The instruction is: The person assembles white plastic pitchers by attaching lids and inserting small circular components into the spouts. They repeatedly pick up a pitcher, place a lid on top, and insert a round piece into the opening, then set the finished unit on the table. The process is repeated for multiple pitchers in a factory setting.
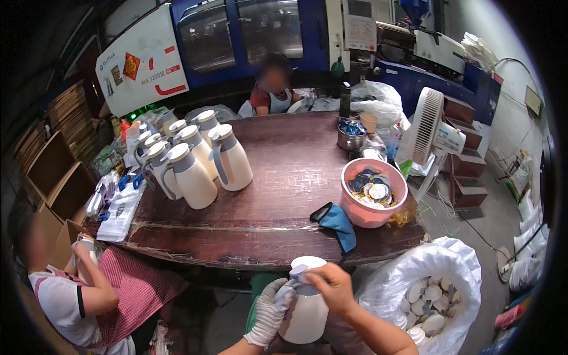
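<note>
I hold a cream-white thermos jug with a grey handle below the near edge of the dark wooden table. My left hand, in a white knit glove, grips the jug's side by the handle. My bare right hand rests on the jug's top rim and grips it. The jug's mouth is open and tilted slightly toward me. A large white plastic bag of round cream lids stands just right of my right arm.
Several finished cream jugs stand on the table's left. A pink bowl of small parts, a blue cloth and a black phone sit near the front right. A white fan stands right. Two other people sit at the left and far side.
</note>
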`<move>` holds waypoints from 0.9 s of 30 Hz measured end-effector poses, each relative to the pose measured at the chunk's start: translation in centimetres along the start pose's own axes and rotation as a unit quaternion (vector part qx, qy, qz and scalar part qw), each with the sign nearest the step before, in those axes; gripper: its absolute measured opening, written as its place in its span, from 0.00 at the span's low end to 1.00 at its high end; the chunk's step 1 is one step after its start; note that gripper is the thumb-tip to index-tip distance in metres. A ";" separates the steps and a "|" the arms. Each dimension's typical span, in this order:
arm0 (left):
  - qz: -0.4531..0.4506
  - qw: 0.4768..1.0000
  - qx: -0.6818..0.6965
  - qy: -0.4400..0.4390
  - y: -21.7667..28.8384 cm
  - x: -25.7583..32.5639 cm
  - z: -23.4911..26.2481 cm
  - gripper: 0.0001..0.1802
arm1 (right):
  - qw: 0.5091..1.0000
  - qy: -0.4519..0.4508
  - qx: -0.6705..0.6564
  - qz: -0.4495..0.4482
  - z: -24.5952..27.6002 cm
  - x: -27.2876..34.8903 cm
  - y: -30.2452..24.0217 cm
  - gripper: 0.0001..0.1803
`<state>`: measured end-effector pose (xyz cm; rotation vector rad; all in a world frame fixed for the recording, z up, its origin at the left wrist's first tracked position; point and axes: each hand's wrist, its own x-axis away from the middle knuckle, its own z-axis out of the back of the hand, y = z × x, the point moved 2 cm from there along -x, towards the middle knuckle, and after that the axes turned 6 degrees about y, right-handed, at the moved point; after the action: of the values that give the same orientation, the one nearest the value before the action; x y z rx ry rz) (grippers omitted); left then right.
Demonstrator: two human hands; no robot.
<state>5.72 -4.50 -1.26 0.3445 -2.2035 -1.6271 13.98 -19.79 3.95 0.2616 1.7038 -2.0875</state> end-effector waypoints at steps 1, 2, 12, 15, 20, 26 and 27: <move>-0.007 1.000 0.001 0.015 -0.2 0.2 0.9 0.22 | 0.999 0.018 -0.007 -0.037 0.6 -0.2 0.5 0.08; 0.005 0.998 0.055 0.023 0.3 0.4 1.1 0.20 | 0.997 0.033 -0.024 -0.062 1.2 0.1 1.1 0.08; 0.058 0.997 -0.035 -0.025 5.3 0.8 4.0 0.21 | 0.957 -0.165 -0.164 -0.175 0.2 4.7 4.0 0.12; -0.046 0.970 -0.237 0.007 4.5 0.2 4.3 0.24 | 0.976 -0.170 -0.093 -0.104 -1.5 6.0 2.5 0.12; -0.007 0.994 -0.103 0.027 4.1 0.4 5.9 0.24 | 0.966 -0.180 -0.087 -0.167 1.9 5.4 4.3 0.11; 0.023 0.994 -0.110 -0.016 3.4 -0.3 4.7 0.21 | 0.945 -0.218 -0.113 -0.218 3.5 8.4 5.7 0.09; 0.017 0.991 -0.130 -0.016 3.5 -0.4 4.6 0.21 | 0.931 -0.265 -0.126 -0.215 2.2 9.5 5.8 0.10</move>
<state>4.18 0.67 0.82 0.2069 -1.9739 -1.8834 8.37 -24.76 -4.60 -0.7519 1.7493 -1.9289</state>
